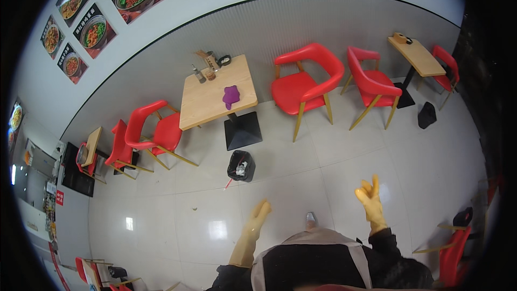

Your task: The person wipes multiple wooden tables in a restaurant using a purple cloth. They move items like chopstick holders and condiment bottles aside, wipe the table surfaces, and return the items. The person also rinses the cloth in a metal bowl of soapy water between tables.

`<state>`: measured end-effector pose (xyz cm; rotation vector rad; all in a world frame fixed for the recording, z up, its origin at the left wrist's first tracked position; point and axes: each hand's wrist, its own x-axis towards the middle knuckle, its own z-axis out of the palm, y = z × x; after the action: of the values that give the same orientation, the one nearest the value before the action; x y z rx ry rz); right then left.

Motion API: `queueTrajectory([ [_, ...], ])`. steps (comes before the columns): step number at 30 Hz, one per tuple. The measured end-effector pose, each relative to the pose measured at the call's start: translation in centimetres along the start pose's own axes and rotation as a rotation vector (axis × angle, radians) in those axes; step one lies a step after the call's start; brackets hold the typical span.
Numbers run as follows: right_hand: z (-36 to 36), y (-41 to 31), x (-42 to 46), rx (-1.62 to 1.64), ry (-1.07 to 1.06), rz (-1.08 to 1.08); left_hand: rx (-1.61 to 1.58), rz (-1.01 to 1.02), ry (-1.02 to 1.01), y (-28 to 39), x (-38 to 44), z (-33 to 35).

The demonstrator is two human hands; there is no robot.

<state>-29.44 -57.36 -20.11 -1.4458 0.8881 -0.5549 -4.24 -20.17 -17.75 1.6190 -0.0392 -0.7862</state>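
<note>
Both of my hands wear long yellow rubber gloves and are held out above the tiled floor point(282, 194). My left hand point(261, 211) has its fingers loosely bent, with nothing seen in it. Off to the right, my right hand point(369, 198) has its fingers spread and is empty. A waste bin point(251, 169) with a black liner stands ahead of my left hand, with crumpled white paper inside. Beyond it, a purple cloth point(231, 95) lies on a light wooden table point(202, 105). The tip of one shoe point(311, 219) shows below my apron point(268, 266).
Red armchairs point(309, 85) point(163, 129) flank the table. At its wall end stand a chopstick holder point(211, 61), a bottle point(198, 74) and a black dish point(224, 60). Another table point(420, 56) is far right, near a black bag-like object point(427, 115). A red chair point(454, 250) is close on the right.
</note>
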Motion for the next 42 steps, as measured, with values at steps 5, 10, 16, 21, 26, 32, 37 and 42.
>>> queueTrajectory([
  [5, 11.4, -6.0, 12.6, -0.18, -0.252, 0.231, -0.032, 0.049, 0.203, 3.2, 2.2, -4.5],
  [10, 24.5, -10.9, 20.0, -0.316, -0.518, 0.196, -0.194, -0.074, 0.394, 1.8, 5.6, -8.2],
  [16, 35.9, -11.7, 24.1, -0.192, -0.724, 0.092, -0.176, -0.15, 0.366, 1.2, 17.4, -15.1],
  [21, 41.3, -15.8, 26.9, -0.223, -0.638, 0.119, -0.049, 0.084, 0.307, 10.2, 28.4, -21.1],
  [26, 43.9, -18.7, 32.1, -0.31, -0.364, 0.316, 0.029, 0.113, 0.36, 19.1, 37.3, -25.1],
  [32, 49.3, -19.3, 40.2, -0.369, -0.425, 0.057, -0.088, 0.092, 0.415, 22.6, 46.4, -25.1],
  [37, 60.7, -15.3, 50.1, -0.529, -0.6, -0.294, -0.093, -0.049, 0.443, 24.7, 53.0, -21.9],
  [42, 76.2, -14.9, 56.5, -0.985, -1.046, -0.5, -0.129, -0.148, 0.524, 27.2, 57.4, -20.4],
])
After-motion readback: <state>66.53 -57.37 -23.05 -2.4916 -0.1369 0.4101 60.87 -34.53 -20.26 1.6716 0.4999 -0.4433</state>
